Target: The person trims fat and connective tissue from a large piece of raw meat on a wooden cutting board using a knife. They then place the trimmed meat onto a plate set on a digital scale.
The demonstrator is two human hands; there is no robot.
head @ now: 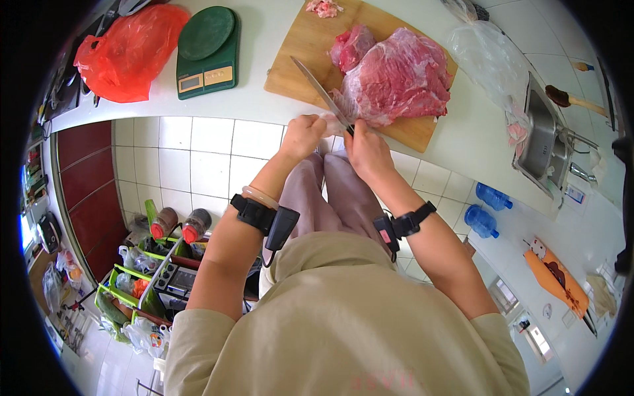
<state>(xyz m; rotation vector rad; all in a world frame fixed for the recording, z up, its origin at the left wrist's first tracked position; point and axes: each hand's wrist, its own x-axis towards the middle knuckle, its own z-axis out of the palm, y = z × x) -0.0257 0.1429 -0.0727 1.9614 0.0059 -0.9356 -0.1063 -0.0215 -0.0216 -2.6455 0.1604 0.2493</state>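
Note:
A large piece of raw red meat (398, 76) lies on a wooden cutting board (292, 74), with a smaller raw chunk (352, 48) beside it. My right hand (367, 148) grips the black handle of a kitchen knife (319, 89), whose blade points up and left across the board. Just left of it, my left hand (303, 134) is closed on a pale strip of membrane or fat (333, 123) at the board's near edge. Whether the strip still joins the meat is unclear. Small pale trimmings (324, 7) lie at the board's far edge.
On the counter (257, 106), left of the board, are a green kitchen scale (208, 54) and a red plastic bag (133, 52). To the right are a clear plastic bag (488, 57) and a steel sink (540, 128). Crates and jars (196, 225) stand at lower left.

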